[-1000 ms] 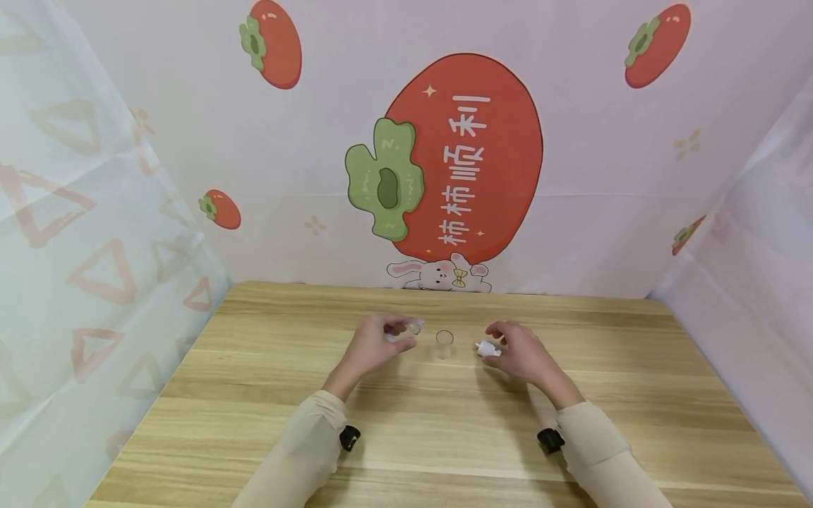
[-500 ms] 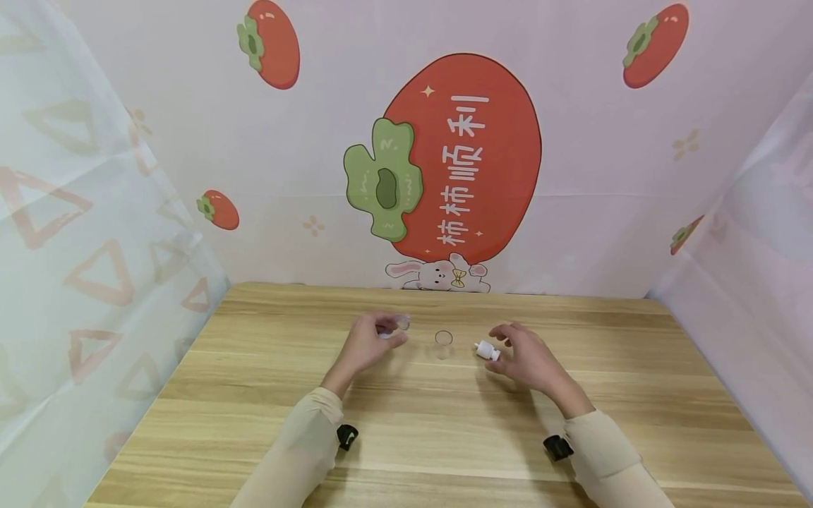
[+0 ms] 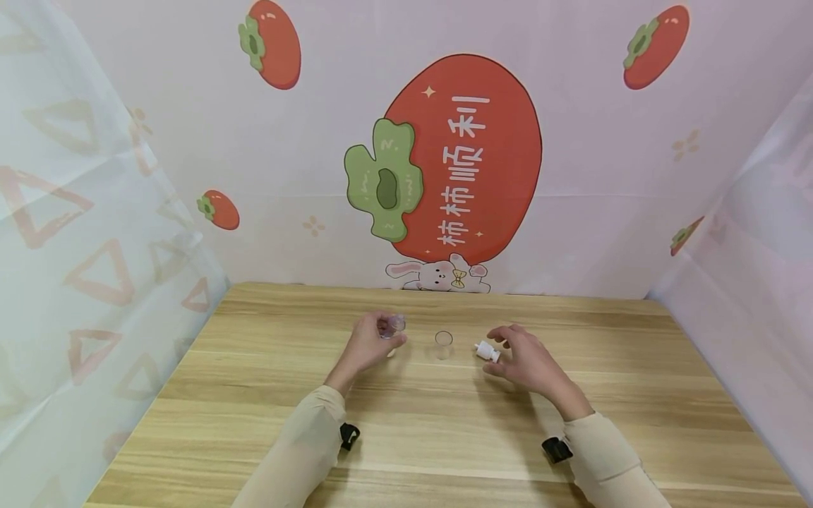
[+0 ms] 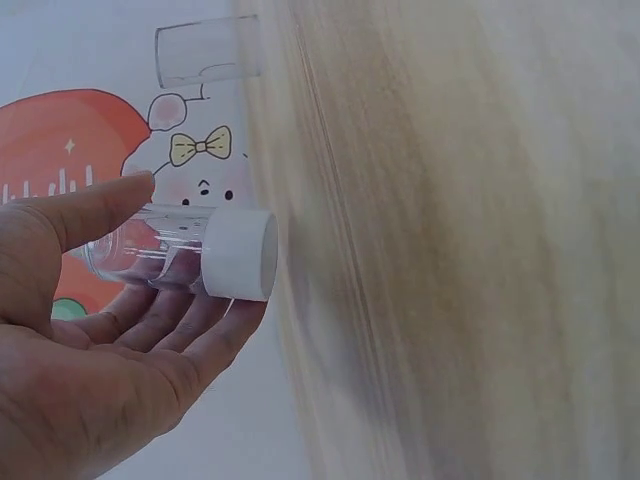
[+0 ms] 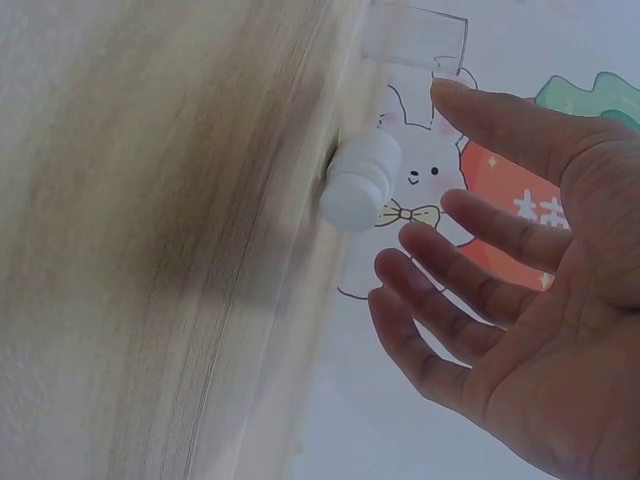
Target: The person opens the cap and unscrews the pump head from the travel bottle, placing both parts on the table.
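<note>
My left hand [image 3: 371, 342] curls its fingers behind a small clear bottle [image 4: 150, 250] with a white band [image 4: 238, 253] at its lower end. The thumb stands a little apart from the bottle in the left wrist view. Whether the bottle's base touches the table cannot be made out. My right hand [image 3: 524, 360] is loosely spread, thumb and fingers around a small white pump-like piece [image 3: 487, 351] with a narrow tip. That piece lies on the table; in the right wrist view [image 5: 355, 185] no finger touches it. Between both hands stands a clear cylinder [image 3: 444, 346] with a thin dark rim.
All of this stands on a wood-grain table [image 3: 438, 437], near its back edge. Behind it hangs a pale backdrop [image 3: 591, 155] printed with persimmons and a rabbit. Pale cloth walls [image 3: 82, 212] flank the table. Black bands [image 3: 557, 449] are at both wrists.
My left hand has moved slightly left, and the clear bottle has shifted left with it, turning in the fingers. The right hand's fingers have spread a little from the white piece.
</note>
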`<state>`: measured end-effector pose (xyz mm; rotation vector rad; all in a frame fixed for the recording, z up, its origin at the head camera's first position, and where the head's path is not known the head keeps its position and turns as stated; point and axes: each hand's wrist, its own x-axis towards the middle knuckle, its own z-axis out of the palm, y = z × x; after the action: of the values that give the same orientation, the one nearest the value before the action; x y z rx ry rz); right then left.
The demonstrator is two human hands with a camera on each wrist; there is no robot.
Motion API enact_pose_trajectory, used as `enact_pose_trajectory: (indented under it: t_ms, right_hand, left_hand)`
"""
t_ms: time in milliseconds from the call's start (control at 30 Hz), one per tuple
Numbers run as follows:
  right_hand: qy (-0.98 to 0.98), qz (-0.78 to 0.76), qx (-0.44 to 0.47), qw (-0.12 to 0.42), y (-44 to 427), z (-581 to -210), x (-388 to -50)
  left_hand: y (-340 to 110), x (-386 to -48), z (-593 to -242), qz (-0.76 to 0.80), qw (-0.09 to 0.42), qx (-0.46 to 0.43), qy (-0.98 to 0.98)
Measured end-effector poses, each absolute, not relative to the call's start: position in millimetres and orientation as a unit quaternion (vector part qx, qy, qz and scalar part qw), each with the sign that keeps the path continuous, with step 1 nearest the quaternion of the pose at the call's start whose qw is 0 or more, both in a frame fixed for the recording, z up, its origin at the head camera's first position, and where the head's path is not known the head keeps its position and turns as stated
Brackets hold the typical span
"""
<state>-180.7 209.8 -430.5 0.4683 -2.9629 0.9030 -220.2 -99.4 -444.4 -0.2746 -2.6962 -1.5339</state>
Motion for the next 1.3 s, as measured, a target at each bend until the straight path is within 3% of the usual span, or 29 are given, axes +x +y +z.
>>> enact_pose_trajectory:
  t_ms: [1300]
  right_hand:
    - [-0.94,0.303,0.155,-0.011,206.7,-427.5,-176.3]
  left_hand:
    - [-96.4,-222.1,-447.4,-0.493,0.009,-0.058,-0.868]
